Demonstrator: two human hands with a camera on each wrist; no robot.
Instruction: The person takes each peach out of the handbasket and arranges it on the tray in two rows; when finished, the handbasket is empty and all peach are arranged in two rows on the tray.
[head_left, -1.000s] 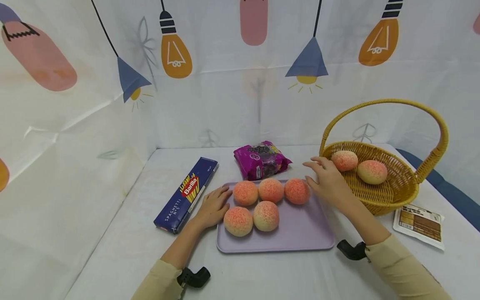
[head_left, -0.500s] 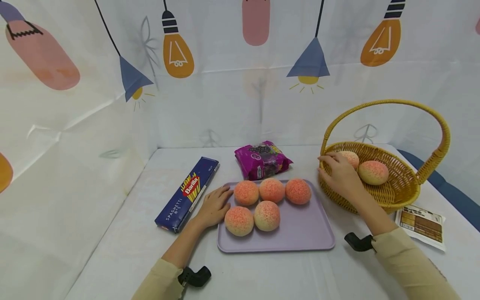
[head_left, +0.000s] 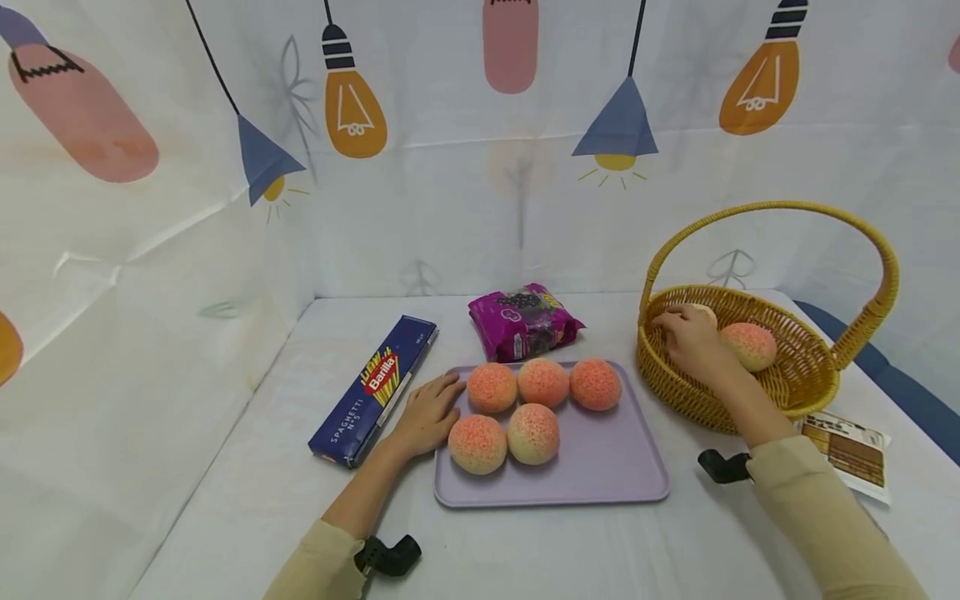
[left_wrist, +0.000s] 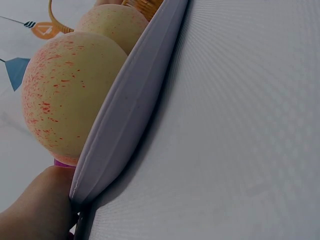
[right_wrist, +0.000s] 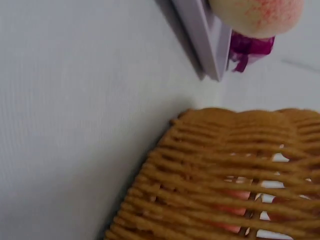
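Note:
A lilac tray bears several peaches, pink over pale yellow, in two rows; a front one lies nearest my left hand. That hand rests on the tray's left rim with its fingers extended. In the left wrist view, part of the hand touches the rim beside a peach. My right hand reaches into the wicker basket, over a peach that it mostly covers. Its grip is hidden. Another peach lies just right of it in the basket.
A blue spaghetti box lies left of the tray. Behind the tray sits a purple bag. A brown and white packet is partly under the right forearm. The basket's tall handle arches above the right hand.
My right hand has moved from the tray's right edge, over the basket's left rim, and down onto the left peach inside. The left hand and the tray's peaches stay put.

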